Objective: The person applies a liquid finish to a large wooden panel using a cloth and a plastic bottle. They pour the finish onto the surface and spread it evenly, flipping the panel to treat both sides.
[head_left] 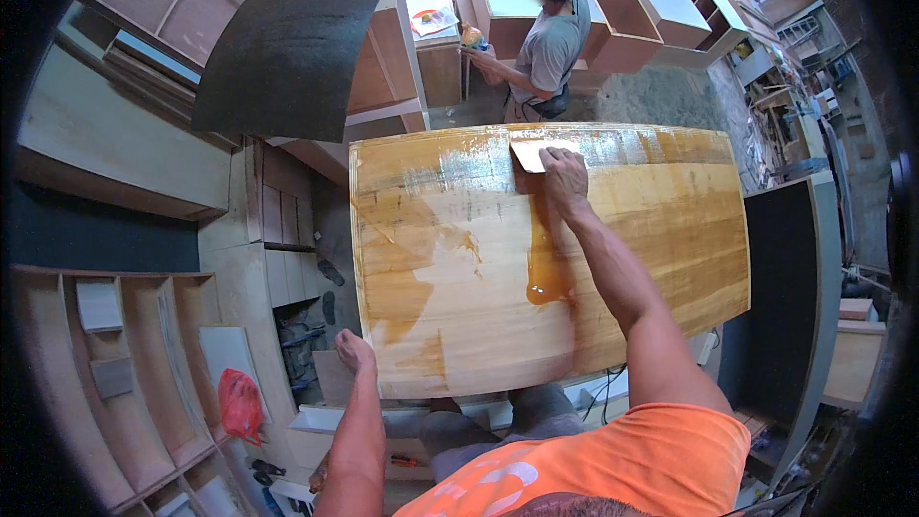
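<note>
A wooden panel (479, 325) lies in front of me, partly coated with wet, amber-coloured glue. My right hand (567, 177) is closed on a flat, pale spreader (529, 155), its blade against the panel near the far edge. A thick streak of glue (549, 278) runs from below the spreader toward me and ends in a puddle. Beside the panel's near left edge, my left hand (356, 350) is closed, fingers curled; what it holds, if anything, is hidden. Glossy wet glue covers the far strip, and thinner patches show at the left.
Across the panel stands a co-worker (555, 48) in a grey shirt, near open wooden cabinets (622, 10). A curved dark sheet (297, 38) rises at the far left. Shelving frames (144, 364) and a red plastic bag (239, 406) are at left; a dark upright board (775, 297) stands right.
</note>
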A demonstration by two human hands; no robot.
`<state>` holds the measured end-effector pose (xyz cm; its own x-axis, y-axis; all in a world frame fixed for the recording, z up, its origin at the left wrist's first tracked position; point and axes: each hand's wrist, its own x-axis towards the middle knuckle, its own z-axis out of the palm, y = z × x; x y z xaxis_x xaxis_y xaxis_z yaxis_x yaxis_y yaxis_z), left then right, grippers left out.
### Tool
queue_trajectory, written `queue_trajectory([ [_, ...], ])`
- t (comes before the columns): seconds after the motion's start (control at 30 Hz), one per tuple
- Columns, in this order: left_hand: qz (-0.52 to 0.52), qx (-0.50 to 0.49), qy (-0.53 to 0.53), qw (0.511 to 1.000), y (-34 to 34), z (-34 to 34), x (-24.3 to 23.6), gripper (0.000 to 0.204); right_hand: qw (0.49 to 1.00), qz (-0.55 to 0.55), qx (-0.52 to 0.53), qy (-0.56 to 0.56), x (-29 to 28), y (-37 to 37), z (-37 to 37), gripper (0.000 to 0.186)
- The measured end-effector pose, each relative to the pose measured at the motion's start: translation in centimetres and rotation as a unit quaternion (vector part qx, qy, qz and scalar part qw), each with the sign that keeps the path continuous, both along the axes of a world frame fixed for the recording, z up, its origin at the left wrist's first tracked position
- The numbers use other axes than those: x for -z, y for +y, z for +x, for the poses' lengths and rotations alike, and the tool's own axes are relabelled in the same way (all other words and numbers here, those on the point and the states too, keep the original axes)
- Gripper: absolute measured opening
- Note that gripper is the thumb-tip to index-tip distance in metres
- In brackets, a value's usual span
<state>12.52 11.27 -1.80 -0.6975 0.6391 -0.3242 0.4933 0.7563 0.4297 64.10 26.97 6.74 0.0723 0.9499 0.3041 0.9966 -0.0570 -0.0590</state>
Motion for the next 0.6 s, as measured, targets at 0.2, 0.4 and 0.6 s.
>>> queue_trajectory([
  [0.2, 0.007, 0.004, 0.002, 1.0, 0.0, -0.2, 0.6, 0.046, 0.999, 0.029, -0.006, -0.017, 0.1, 2.8, 1.1, 0.016],
  [0.4, -0.003, 0.035, 0.028, 0.999, -0.3, -0.8, 1.1, 0.044, 0.998, 0.054, -0.011, -0.025, -0.2, 3.8, 1.1, 0.012],
  [0.6, -0.022, 0.068, 0.027, 0.997, 0.4, -0.5, 0.2, 0.046, 0.996, -0.086, -0.005, -0.037, 0.0, 0.9, 2.3, 0.014],
])
